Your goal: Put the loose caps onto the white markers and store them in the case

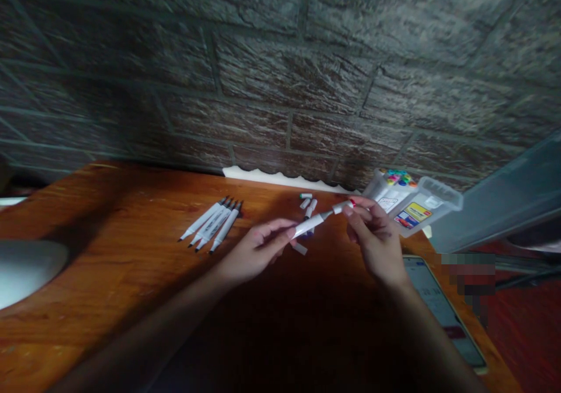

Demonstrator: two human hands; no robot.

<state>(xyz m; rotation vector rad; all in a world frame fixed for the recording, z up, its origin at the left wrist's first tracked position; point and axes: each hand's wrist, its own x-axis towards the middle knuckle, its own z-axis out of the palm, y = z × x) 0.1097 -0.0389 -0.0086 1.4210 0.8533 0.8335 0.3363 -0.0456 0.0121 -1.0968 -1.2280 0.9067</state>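
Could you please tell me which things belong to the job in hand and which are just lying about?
Likely in the job:
white marker in left hand
red-ended cap in right hand
four uncapped markers
loose caps
clear boxes

Apparently just lying about:
phone
white scalloped strip
white object, far left

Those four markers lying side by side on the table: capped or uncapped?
Uncapped: the four white markers show bare dark tips at both ends.

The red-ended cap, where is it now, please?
The cap is right of centre in the head view, in the right hand, near the marker in the left hand.
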